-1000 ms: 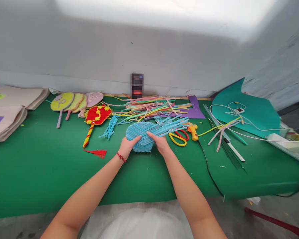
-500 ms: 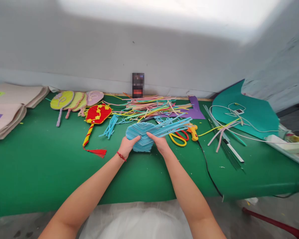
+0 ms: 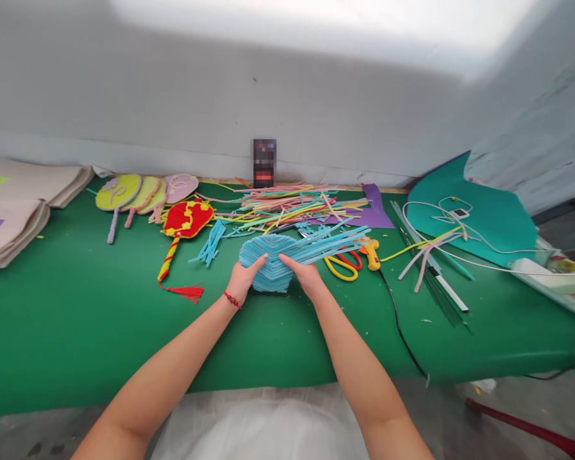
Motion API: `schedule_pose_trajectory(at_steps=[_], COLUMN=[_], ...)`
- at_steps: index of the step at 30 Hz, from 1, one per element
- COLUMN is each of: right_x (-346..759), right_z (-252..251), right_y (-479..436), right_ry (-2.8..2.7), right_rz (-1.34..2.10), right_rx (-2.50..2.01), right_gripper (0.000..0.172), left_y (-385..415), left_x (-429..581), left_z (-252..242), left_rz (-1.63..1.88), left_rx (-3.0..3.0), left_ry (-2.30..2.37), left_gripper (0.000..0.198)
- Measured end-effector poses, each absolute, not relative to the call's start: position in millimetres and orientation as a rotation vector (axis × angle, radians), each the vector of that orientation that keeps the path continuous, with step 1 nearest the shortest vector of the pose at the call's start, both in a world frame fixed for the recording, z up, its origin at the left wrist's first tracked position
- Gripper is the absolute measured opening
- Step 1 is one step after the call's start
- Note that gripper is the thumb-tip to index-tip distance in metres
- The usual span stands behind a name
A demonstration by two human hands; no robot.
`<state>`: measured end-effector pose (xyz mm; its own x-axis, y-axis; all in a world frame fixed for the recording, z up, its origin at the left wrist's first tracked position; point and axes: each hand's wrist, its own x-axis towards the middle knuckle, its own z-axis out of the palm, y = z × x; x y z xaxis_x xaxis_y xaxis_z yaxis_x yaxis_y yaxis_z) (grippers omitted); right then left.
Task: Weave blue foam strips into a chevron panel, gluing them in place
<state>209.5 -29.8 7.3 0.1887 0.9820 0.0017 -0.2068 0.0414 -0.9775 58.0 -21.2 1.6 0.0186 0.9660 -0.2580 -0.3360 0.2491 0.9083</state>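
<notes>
A light blue woven piece (image 3: 268, 255) made of thin blue strips lies on the green table cover (image 3: 76, 319), tilted up a little at its near edge. My left hand (image 3: 242, 278) grips its near left edge, thumb on top; a red bracelet sits on that wrist. My right hand (image 3: 301, 273) grips the near right edge, thumb on top as well. Loose ends of blue strips (image 3: 335, 241) fan out to the right from the piece.
Behind lies a heap of coloured strips (image 3: 287, 204). A red and yellow fan with a tassel (image 3: 184, 223) and pastel fans (image 3: 138, 191) lie left. Yellow-handled scissors (image 3: 342, 267), a glue gun (image 3: 371, 250) with a black cord, white cables and teal sheet (image 3: 489, 217) are right.
The blue woven piece has shifted slightly left and my left thumb now reaches further over its edge. Both hands keep their hold.
</notes>
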Motion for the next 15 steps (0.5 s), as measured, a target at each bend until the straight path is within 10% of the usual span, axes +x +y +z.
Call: schedule_pose_trajectory(at_steps=[15], right_x=[208.6], right_z=[5.2], right_y=[-28.6], right_ry=[-0.901], right_rz=[1.111], right_rx=[-1.192], right_gripper=[0.051], left_y=[-21.1], left_x=[55.4], left_z=[4.1], left_rz=[1.12], left_rx=[0.924], left_ry=[1.105], left_gripper=[0.06])
